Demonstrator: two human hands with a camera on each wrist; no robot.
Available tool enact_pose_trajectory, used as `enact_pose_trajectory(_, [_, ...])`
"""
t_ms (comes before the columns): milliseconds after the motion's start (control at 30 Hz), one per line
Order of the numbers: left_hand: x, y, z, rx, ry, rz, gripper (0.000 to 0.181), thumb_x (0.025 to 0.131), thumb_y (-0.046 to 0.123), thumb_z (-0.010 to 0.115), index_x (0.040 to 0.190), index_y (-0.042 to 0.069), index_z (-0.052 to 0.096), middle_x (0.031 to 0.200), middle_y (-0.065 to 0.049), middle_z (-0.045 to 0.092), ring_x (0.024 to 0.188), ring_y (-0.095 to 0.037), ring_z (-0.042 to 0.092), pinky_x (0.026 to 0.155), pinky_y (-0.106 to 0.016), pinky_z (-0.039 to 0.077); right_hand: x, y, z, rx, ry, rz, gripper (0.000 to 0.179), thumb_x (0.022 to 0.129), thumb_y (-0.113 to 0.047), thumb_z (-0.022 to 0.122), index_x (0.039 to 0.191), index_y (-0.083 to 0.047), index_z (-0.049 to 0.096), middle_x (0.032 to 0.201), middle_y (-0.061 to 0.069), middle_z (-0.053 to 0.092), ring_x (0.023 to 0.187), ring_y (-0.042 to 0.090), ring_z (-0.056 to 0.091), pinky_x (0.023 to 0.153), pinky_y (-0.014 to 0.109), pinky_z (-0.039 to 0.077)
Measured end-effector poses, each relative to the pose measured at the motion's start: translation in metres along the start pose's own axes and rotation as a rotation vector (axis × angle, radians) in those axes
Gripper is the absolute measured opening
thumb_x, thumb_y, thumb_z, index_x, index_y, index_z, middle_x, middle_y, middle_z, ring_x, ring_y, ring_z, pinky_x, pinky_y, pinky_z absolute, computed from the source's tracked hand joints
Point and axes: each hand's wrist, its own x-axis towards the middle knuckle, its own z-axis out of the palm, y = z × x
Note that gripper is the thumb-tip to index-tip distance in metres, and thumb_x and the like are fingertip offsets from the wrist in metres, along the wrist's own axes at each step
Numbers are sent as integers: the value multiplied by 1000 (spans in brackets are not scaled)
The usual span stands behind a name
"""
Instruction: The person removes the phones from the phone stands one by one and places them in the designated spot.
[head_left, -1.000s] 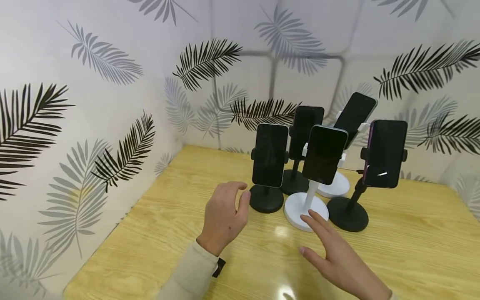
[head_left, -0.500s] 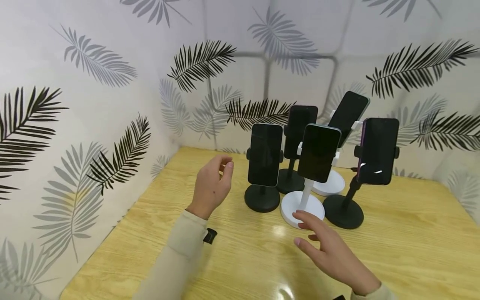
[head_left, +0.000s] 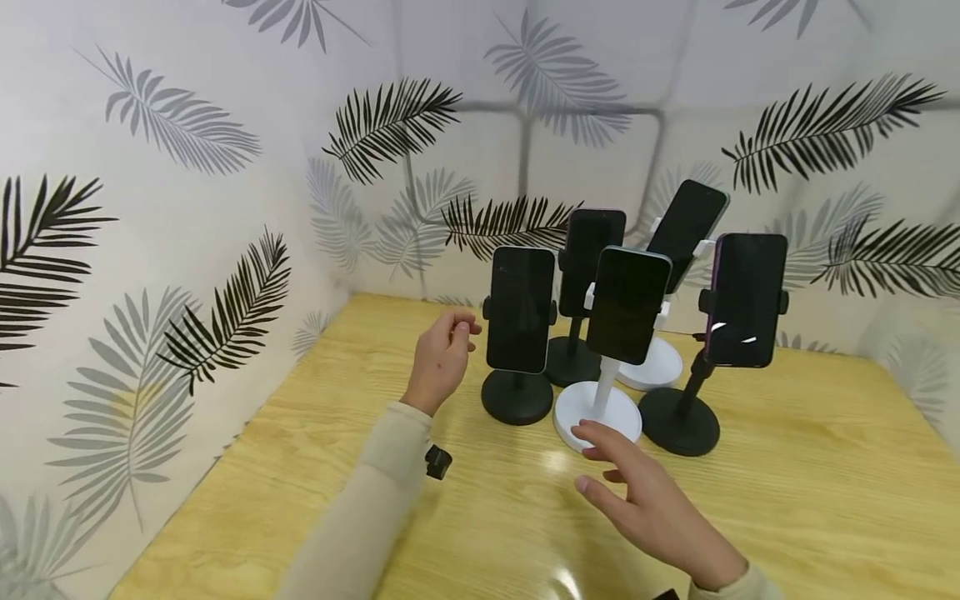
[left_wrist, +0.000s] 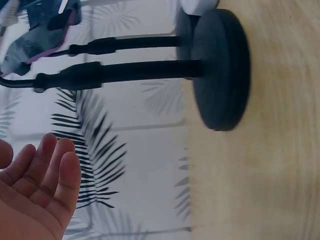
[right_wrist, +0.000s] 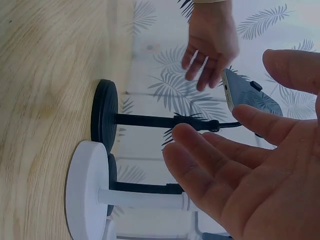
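Observation:
Several dark-screened smartphones stand upright in round-based phone holders. My left hand (head_left: 442, 358) is in the air just left of the leftmost smartphone (head_left: 521, 310), which sits in a black holder (head_left: 517, 398). In the left wrist view its fingers (left_wrist: 67, 180) are loosely bent, with nothing in them and a gap to the black stand (left_wrist: 220, 75). My right hand (head_left: 652, 500) hovers before the front white holder (head_left: 596, 414), fingers spread and holding nothing. That white holder carries another smartphone (head_left: 628, 307). The right wrist view shows the right palm (right_wrist: 270, 200) bare.
Behind are a black holder with a smartphone (head_left: 591, 262) and a white holder with a tilted smartphone (head_left: 686, 233). At right stands a smartphone (head_left: 747, 300) on a black holder (head_left: 680, 421). A leaf-patterned wall (head_left: 405, 50) borders the wooden table (head_left: 285, 467) behind and left.
My left hand has moved forward over the table, swinging left and then back towards the leftmost smartphone. The right hand has barely moved. The holders stay put while the head view shifts slightly.

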Motion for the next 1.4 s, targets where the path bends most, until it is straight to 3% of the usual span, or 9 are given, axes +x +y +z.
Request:
enact_pose_trajectory(167, [4,-19,16,45,-53,-42,27,102,13,51,128,11,59,124,-8,65,105,-27,63,88,-41,53,0,1,-2,1,8,-7,52,97,-27,64,144,-13,46,148,14,51,121,32,61,88,43,57])
enact_pose_trajectory(400, [11,-26,37,68,-188,76,41,91,5,62,132,5,56,127,-17,64,114,-33,61,98,-48,51,-1,4,0,5,-8,-9,51,98,-27,63,144,-13,46,145,12,54,121,30,62,87,36,56])
enact_pose_trajectory(533, [16,-28,48,30,-215,84,26,94,8,61,118,0,60,113,-19,65,99,-29,59,88,-38,50,-2,4,1,7,-33,2,51,97,-28,64,144,-14,47,144,11,54,119,30,63,87,33,56])
enact_pose_trajectory(633, [19,-30,55,61,-191,97,7,94,7,59,94,0,60,94,-17,63,83,-23,52,75,-30,43,-3,5,1,14,-42,14,52,97,-29,64,143,-14,46,144,12,54,118,30,64,88,32,56])
enact_pose_trajectory(700, [19,-32,59,97,-156,123,17,94,6,58,78,2,53,79,-14,58,73,-20,48,68,-28,38,-3,6,1,27,-50,28,52,97,-30,64,144,-15,46,144,12,54,118,29,64,88,33,56])
enact_pose_trajectory(800, [17,-35,64,141,-104,156,30,94,5,57,67,9,44,66,-5,46,64,-16,41,63,-26,33,-4,8,1,41,-69,48,53,98,-33,62,144,-14,45,145,14,53,119,29,63,88,33,56])
enact_pose_trajectory(1000, [14,-34,72,100,-80,164,37,94,6,56,64,12,37,63,2,33,61,-15,36,62,-27,29,-5,11,3,45,-91,53,54,98,-32,61,146,-13,44,147,15,51,118,29,64,88,34,56])
enact_pose_trajectory(1233, [10,-34,73,119,-84,132,26,97,10,56,72,5,50,72,-10,53,69,-17,44,67,-28,36,-4,9,4,35,-90,41,55,98,-35,61,146,-13,44,148,13,49,118,28,64,87,29,55])
enact_pose_trajectory(1400, [12,-34,72,125,-96,130,28,99,11,54,72,4,48,74,-15,53,69,-19,44,67,-29,35,-4,8,5,28,-63,22,53,98,-33,62,144,-14,45,147,12,51,116,29,65,87,30,56])
